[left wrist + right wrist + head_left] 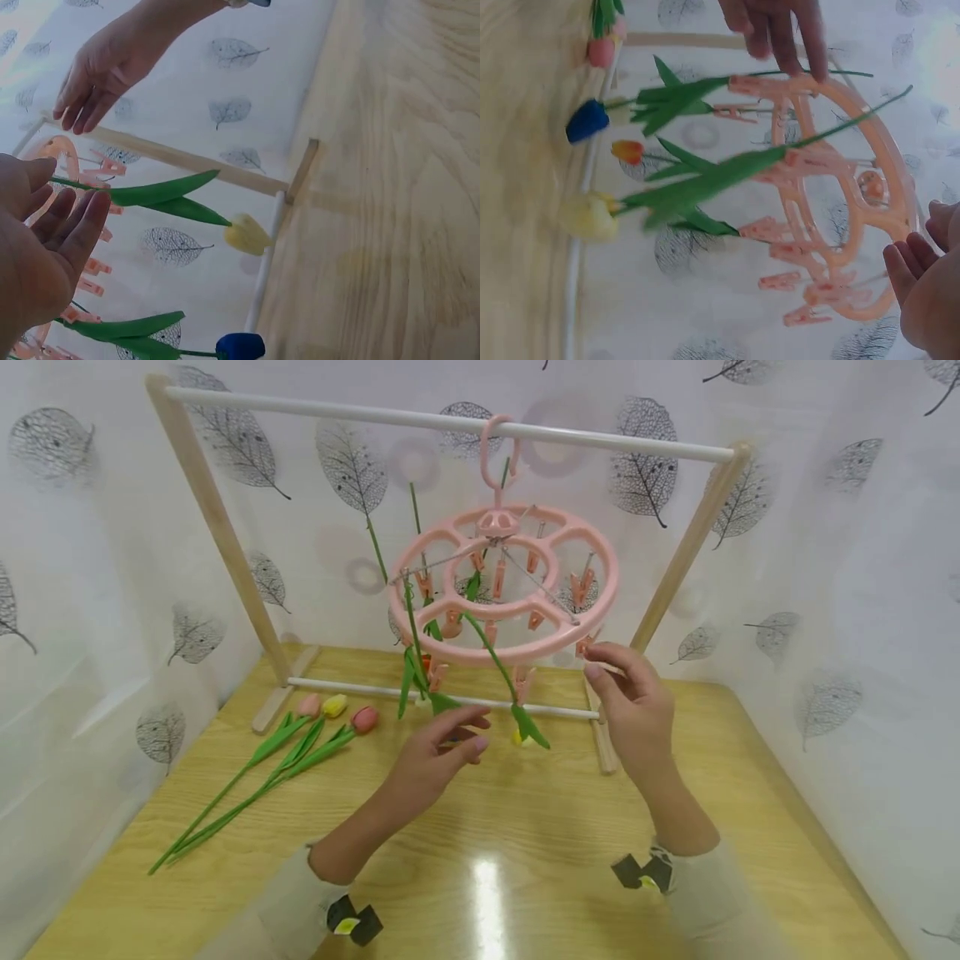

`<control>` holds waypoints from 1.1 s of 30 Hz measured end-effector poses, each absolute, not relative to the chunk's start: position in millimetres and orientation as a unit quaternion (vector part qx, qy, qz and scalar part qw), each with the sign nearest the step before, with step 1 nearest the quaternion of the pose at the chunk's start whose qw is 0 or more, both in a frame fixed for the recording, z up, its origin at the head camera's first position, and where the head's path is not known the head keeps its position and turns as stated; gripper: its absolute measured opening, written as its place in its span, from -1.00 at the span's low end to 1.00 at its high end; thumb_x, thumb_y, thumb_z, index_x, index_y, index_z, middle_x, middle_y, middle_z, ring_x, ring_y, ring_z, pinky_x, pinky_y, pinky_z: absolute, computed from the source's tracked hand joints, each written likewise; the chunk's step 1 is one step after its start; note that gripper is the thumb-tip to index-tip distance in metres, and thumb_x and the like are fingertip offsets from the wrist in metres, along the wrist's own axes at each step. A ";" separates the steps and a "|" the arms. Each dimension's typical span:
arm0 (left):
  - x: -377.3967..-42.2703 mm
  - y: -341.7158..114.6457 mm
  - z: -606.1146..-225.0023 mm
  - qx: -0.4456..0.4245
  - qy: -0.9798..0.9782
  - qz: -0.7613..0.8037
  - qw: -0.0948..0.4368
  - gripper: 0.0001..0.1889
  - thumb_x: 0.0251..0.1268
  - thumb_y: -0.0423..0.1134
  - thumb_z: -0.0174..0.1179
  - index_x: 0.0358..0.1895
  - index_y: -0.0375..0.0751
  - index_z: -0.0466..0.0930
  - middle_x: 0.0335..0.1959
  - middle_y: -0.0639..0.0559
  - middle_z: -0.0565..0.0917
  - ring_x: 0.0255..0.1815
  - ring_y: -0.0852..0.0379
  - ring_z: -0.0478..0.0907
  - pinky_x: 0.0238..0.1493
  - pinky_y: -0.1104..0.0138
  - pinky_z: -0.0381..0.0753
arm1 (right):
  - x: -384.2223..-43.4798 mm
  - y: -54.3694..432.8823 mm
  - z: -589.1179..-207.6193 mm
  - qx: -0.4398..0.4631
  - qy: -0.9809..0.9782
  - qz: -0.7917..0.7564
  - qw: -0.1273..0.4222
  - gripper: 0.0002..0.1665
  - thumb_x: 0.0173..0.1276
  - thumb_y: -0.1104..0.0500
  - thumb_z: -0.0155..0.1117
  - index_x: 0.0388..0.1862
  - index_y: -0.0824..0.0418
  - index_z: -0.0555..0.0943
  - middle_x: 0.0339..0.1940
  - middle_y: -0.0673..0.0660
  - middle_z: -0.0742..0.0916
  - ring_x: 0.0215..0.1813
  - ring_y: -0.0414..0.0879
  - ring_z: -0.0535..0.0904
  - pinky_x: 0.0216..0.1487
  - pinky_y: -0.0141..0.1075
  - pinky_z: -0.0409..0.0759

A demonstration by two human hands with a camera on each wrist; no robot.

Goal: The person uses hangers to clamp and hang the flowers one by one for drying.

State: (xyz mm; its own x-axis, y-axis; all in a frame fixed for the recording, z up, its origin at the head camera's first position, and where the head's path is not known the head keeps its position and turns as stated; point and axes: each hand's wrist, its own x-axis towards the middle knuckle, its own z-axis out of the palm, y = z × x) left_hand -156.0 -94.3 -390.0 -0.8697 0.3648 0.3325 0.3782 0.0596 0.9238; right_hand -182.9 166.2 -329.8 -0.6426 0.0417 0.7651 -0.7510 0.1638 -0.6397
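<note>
A round pink clip hanger (517, 653) hangs by its hook from a rack's top rod. Small pink clips grip the stems of several artificial tulips, which hang head down: a yellow tulip (589, 216), a blue tulip (586, 121) and an orange-red tulip (627, 152) among them. My left hand (435, 752) is in front of the hanger's lower left, fingers loosely bent beside the hanging tulips, holding nothing. My right hand (633, 710) is near the ring's right side by a clip (585, 645), with relaxed fingers and nothing seen in its grasp.
On the wooden table (420, 893) to the left lie a light pink tulip (308, 705), a yellow one and a darker pink tulip (365, 719). The rack has wooden posts (217, 518), a white top rod (375, 417) and a low white bar. Behind hangs a leaf-patterned curtain (847, 568).
</note>
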 end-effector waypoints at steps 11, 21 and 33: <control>-152.7 -156.5 -415.8 -0.194 -0.770 -0.607 0.025 -0.59 0.50 -0.12 0.19 0.34 -0.03 0.52 0.20 -0.06 0.60 0.03 0.02 0.64 -0.02 0.19 0.72 | -213.1 199.4 -280.2 0.282 -0.771 0.381 0.425 -0.59 0.17 0.50 0.44 0.04 0.40 0.68 0.09 0.28 0.71 0.27 -0.18 0.54 0.39 -0.36 0.39; -145.7 -232.0 -441.2 -0.131 -0.859 -0.493 0.040 -0.53 0.53 -0.06 0.14 0.38 -0.14 0.48 0.21 -0.17 0.59 0.06 0.12 0.60 -0.01 0.43 0.61 | -239.4 214.6 -255.9 0.408 -0.790 0.318 0.329 -0.47 0.08 0.54 0.47 0.10 0.39 0.67 0.23 0.29 0.67 0.42 0.02 0.46 0.52 -0.25 0.30; -144.5 -343.2 -455.9 -0.068 -0.931 -0.353 0.057 -0.48 0.58 -0.10 0.07 0.43 -0.33 0.38 0.28 -0.37 0.50 0.10 -0.21 0.56 -0.08 0.19 0.67 | -250.2 215.9 -255.2 0.458 -0.776 0.308 0.304 -0.51 -0.06 0.63 0.48 -0.07 0.42 0.72 0.05 0.37 0.71 0.34 -0.15 0.51 0.45 -0.28 0.39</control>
